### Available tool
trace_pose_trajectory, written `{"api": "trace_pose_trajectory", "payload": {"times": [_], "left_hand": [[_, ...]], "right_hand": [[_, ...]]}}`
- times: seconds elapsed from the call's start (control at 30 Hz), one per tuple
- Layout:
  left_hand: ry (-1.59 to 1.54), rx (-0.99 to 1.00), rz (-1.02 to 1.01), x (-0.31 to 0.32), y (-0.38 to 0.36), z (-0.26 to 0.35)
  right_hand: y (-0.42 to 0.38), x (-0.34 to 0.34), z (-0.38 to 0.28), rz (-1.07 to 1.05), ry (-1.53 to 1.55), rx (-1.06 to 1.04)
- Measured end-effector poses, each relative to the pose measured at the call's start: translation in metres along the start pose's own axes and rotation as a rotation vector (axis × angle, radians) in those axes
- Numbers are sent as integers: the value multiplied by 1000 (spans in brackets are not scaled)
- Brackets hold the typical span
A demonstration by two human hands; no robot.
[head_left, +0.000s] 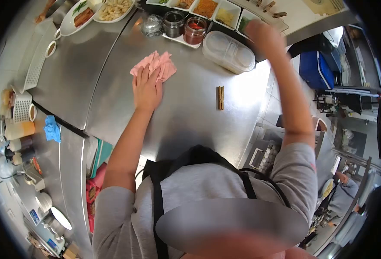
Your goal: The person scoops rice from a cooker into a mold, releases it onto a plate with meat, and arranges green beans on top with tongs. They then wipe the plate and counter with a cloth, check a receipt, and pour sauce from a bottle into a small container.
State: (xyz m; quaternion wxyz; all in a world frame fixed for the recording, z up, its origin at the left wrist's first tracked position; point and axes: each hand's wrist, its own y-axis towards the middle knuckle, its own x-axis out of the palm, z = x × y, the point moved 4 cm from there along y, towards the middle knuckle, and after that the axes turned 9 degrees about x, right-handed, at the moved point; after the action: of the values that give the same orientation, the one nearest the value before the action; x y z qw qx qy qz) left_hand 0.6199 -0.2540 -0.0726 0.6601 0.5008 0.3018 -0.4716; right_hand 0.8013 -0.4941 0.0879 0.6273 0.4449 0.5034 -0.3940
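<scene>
My left hand (147,92) lies flat, fingers spread, on a crumpled pink cloth (164,64) on the steel table (177,112). Smeared by motion, my right hand (266,38) is raised at the far right edge of the table. It overlaps the end white tub (244,21), which has something green in it; its fingers do not show clearly. Between my arms, a wooden clothespin (220,98) lies on the steel. A lidded clear plastic container (229,52) sits below the row of tubs, left of my right hand.
Two jars, one dark (173,23) and one red (194,30), stand on a white tray beside a plastic-wrapped bundle (151,26). Plates of food (80,18) are at upper left. More clothespins (269,6) sit at upper right. A person in grey (344,196) is at far right.
</scene>
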Motion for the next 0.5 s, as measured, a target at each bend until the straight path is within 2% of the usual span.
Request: {"api": "trace_pose_trajectory", "payload": {"times": [0.03,0.07,0.1,0.17,0.23,0.37,0.5], "left_hand": [[-1,-1,0,-1,1,1],[2,3,-1,-2,1,0],[1,2,-2,-2,0,0],[1,7,-1,-2,0,0],[16,3,-8,0,-1,0],[38,17,-5,-1,0,-1],[27,30,-7,-8,4,1]], "right_hand": [[-26,46,-12,-230,-84,-129],[-65,64,-35,-467,-66,-269],[-92,78,-39,-603,102,-193],[-117,93,-46,-619,188,10],[-122,119,-36,-723,481,107],[-122,99,-45,-1027,1056,350],[-80,72,-66,-931,1161,124]]}}
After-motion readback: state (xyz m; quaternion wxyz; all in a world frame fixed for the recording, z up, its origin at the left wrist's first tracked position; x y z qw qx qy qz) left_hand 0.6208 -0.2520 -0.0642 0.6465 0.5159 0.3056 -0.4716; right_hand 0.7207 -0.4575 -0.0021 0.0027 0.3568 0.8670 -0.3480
